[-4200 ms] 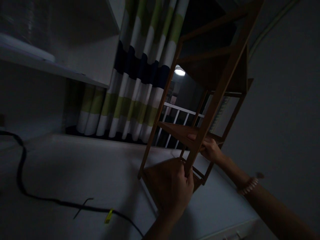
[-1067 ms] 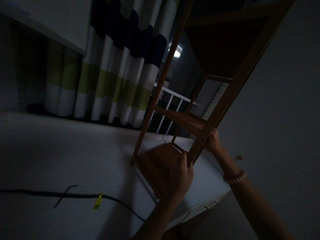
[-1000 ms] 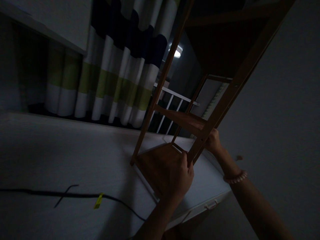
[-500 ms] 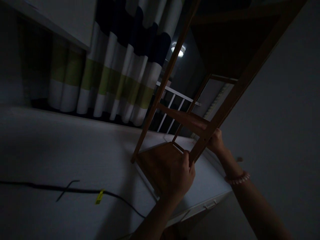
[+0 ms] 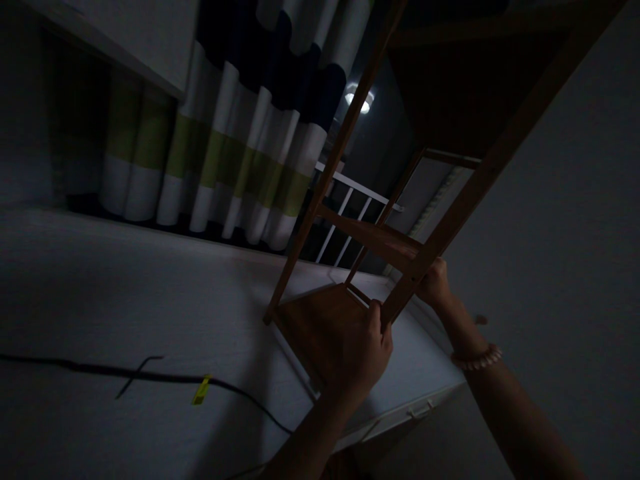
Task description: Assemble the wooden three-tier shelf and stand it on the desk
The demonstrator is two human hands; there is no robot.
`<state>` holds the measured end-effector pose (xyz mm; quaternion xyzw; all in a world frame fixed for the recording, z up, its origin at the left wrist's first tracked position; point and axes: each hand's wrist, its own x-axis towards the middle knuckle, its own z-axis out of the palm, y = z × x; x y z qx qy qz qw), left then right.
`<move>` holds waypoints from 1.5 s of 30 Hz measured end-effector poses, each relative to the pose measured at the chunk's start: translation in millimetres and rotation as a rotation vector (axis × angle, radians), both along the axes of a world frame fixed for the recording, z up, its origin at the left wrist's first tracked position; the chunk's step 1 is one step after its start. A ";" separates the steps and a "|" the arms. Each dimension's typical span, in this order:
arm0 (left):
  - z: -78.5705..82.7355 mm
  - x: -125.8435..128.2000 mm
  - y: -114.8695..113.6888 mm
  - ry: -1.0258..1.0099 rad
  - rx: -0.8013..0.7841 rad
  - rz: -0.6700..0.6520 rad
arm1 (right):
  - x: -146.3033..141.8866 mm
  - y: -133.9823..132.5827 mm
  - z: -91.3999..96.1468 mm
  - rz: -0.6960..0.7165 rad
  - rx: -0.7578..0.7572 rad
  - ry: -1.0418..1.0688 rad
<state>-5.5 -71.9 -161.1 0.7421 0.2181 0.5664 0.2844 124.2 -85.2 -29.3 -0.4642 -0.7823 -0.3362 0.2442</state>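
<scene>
Barely a shift: the left hand (image 5: 369, 352) still grasps the brown, open-sided wooden shelf unit (image 5: 375, 241) on the white tabletop (image 5: 200, 300), keeping it held, the right hand (image 5: 435, 283) behind its post (image 5: 453, 225), grip hidden.

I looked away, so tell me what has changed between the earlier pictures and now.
The brown wooden shelf rack looms larger and leans further right in the picture, but the whole view shifted too, so whether the rack itself moved is unclear. The left grip and right grip stay on it; nothing was let go. The thin dark L-shaped rod still lies across the long black cable.
</scene>
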 end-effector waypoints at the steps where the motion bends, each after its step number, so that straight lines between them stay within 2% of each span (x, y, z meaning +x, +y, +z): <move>1: -0.1 0.0 0.0 0.008 -0.002 0.005 | 0.3 0.2 -0.1 -0.006 -0.002 -0.001; 14: 2.3 -1.9 0.2 -0.025 0.013 -0.010 | 3.1 0.2 -4.2 0.042 0.026 -0.038; 19: -3.6 -0.8 4.3 -0.056 0.071 0.111 | -1.3 3.1 -4.2 0.048 -0.019 -0.025; 23: -5.4 -3.7 10.4 -0.109 0.080 0.121 | -10.3 5.4 -2.1 0.047 -0.054 0.003; 30: -2.3 -13.3 20.3 -0.067 0.081 0.227 | -20.4 12.1 -5.8 -0.039 -0.055 0.032; 35: 2.9 -22.3 32.7 -0.025 -0.029 0.281 | -32.0 21.7 -4.6 -0.145 -0.094 0.061; 41: 11.8 -39.9 47.8 -0.060 -0.069 0.232 | -50.8 35.3 -2.4 -0.272 -0.151 0.106; 45: 21.5 -54.1 54.7 -0.054 -0.063 0.191 | -58.6 47.5 -5.5 -0.261 -0.109 0.122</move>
